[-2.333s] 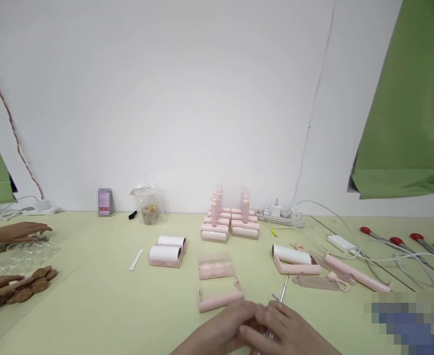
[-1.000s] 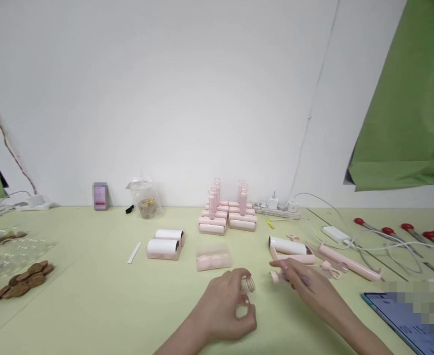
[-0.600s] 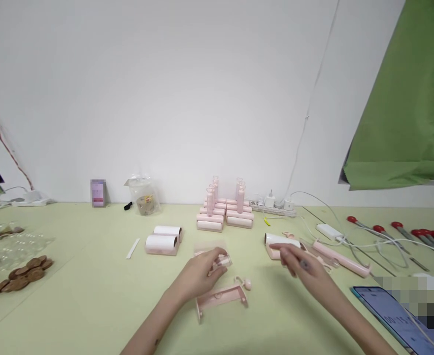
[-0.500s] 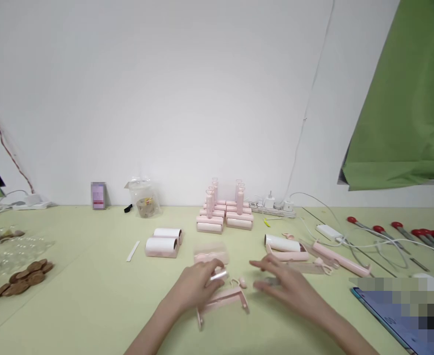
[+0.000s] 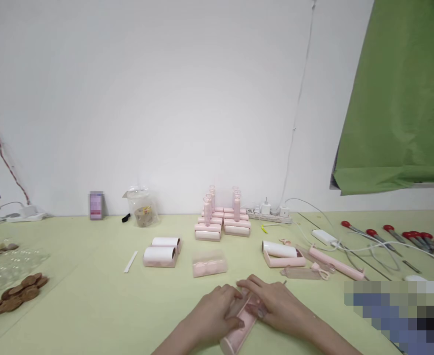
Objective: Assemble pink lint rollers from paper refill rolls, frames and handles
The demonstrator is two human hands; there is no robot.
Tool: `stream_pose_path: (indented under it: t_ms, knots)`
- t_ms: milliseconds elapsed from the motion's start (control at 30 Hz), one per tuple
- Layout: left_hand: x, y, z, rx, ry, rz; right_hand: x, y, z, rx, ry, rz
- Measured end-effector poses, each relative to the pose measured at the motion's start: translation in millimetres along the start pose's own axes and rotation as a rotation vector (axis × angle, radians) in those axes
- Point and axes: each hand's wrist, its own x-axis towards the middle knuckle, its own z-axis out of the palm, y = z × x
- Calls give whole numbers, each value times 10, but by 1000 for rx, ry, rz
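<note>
A pink lint roller frame [image 5: 238, 337] lies at a slant on the table in front of me, with both hands around it. My left hand [image 5: 214, 314] is closed on its left side, thumb lying across the pink part. My right hand [image 5: 273, 304] grips the far right end with bent fingers; what small parts sit under them is hidden. Beyond my hands rests a clear pink cover [image 5: 210, 265] with round pink pieces visible in it. To the right are a white paper roll [image 5: 279, 248], a pink frame [image 5: 285, 261] and a long pink strip [image 5: 335, 262].
Assembled pink lint rollers [image 5: 208, 231] stand in two rows near the wall. Two white rolls in pink holders [image 5: 159, 256] lie left of centre. Red-handled tools [image 5: 372, 232] and a white cable [image 5: 383, 243] occupy the right. Brown discs [image 5: 26, 291] lie far left.
The hands have come together and closed on the pink frame, which is now turned at a slant and nearer to me. Before, they were apart above separate pieces.
</note>
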Motion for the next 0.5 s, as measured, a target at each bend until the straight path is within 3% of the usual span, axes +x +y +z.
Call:
stream_pose_path:
  t_ms: [100,400,500]
  knots:
    - [233,83,108,7,-5,2,-110,208,-14,-81,9,29]
    - [1233,470,495,80,-81,61,-550,994,12,-233,176,393]
    - [1436,608,580,104,-47,120,-647,1157,37,-262,227,493]
